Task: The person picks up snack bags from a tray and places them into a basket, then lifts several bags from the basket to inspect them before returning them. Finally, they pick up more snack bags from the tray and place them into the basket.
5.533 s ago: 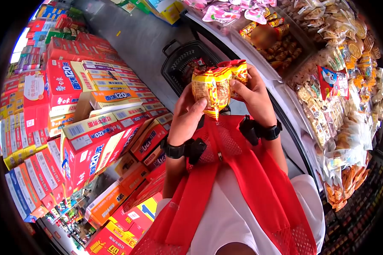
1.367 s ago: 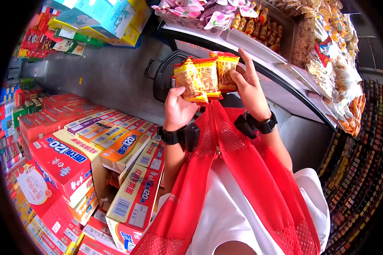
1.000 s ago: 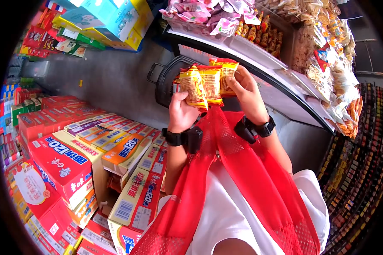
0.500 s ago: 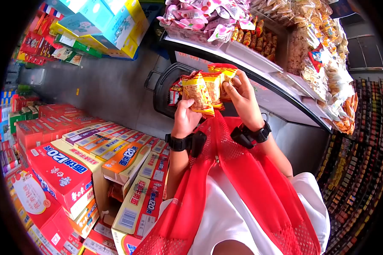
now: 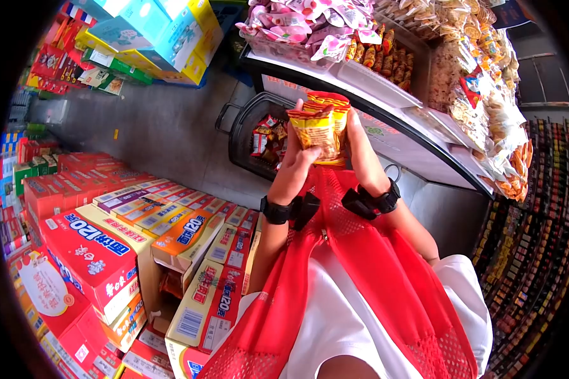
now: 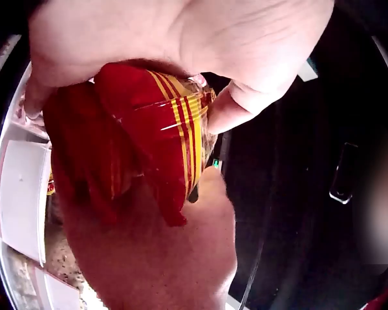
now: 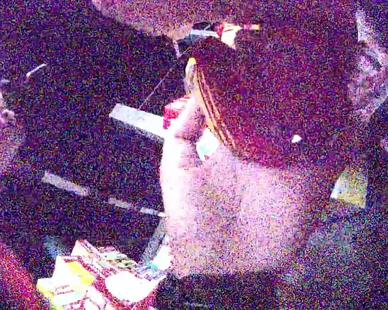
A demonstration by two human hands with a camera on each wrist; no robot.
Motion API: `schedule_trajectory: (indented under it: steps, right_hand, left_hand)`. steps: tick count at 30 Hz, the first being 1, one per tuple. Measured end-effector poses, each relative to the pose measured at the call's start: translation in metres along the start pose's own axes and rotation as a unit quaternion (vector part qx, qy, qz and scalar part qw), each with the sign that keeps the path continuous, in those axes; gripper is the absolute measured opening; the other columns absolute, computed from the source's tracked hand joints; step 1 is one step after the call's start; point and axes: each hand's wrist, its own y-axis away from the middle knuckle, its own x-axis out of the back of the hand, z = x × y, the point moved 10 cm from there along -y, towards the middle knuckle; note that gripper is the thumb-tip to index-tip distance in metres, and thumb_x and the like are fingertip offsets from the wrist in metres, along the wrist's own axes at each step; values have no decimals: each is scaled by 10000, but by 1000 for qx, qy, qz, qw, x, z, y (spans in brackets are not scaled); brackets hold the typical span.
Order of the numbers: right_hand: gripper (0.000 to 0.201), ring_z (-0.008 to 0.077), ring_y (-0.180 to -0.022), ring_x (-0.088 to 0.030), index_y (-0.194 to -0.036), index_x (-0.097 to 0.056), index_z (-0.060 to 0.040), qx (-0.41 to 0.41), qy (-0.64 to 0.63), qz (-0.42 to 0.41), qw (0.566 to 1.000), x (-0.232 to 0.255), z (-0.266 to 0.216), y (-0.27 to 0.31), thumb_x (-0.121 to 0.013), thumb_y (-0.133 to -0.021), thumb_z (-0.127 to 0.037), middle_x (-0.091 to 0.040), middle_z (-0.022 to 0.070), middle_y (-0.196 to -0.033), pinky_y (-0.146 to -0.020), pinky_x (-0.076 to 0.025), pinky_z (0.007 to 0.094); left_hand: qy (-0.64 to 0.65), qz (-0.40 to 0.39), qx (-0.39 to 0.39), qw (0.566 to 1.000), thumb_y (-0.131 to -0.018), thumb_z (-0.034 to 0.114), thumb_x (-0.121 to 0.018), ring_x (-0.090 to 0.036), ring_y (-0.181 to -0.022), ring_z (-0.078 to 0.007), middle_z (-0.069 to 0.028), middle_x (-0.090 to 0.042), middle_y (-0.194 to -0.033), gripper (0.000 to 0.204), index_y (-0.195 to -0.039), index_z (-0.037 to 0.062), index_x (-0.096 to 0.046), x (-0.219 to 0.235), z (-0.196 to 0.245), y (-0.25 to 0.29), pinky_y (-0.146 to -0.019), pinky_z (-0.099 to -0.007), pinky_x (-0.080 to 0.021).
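Several red and yellow snack packets are bunched together between both hands, in front of the vest. The left hand grips the front packet with its thumb across the printed face. On the other side the right hand holds the bunch, its fingers partly hidden behind the packets. In the left wrist view, the left hand curls over the red packets, and the right hand is beneath them. The right wrist view is grainy; there the right hand grips a dark red packet.
A black basket with several small packets inside stands on the floor beyond the hands. Noodle boxes are stacked at the left. A white display case at the right carries bins of wrapped snacks.
The packets, earlier fanned out side by side, are now drawn together and overlapping. The left hand has moved right towards the right hand, and more of the basket's contents shows.
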Motion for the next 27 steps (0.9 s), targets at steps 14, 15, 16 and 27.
schedule_trajectory:
  steps: [14, 15, 16, 27]
  right_hand:
    - [621, 131, -1075, -504, -1304, -324, -32, -7, 18, -21, 1000, 9, -20, 8, -685, -810, -138, -515, 68, -1186, -918, -420, 293]
    - [599, 127, -1062, -510, -1295, -338, -32, -10, 3, -20, 1000, 16, -17, 8, -681, -814, -137, -523, 65, -1174, -910, -424, 291]
    - [578, 123, -1050, -516, -1285, -352, -33, -13, -13, -18, 1000, 22, -14, 8, -676, -818, -137, -532, 61, -1162, -903, -428, 290]
    - [423, 122, -1015, -541, -1225, -451, -12, -48, -124, 54, 990, 54, -3, 17, -592, -886, -222, -559, 60, -1144, -884, -443, 294]
  left_hand:
    - [-292, -100, 4, 951, -844, 146, -623, -330, -1266, -261, -183, -287, -1365, 881, -1416, -33, 23, -36, -11, -9, -1048, -360, -258]
    - [-307, -100, -4, 946, -826, 170, -639, -289, -1284, -331, -234, -262, -1365, 867, -1407, -48, -34, -38, -9, -11, -1056, -385, -244]
    - [-352, -102, -29, 930, -820, 187, -644, -285, -1281, -350, -247, -256, -1364, 874, -1404, -53, -40, -40, -8, -13, -1055, -394, -247]
    - [-398, -99, -54, 910, -762, 320, -676, -279, -1284, -379, -264, -264, -1360, 871, -1375, -56, -186, -39, -16, -20, -1060, -417, -252]
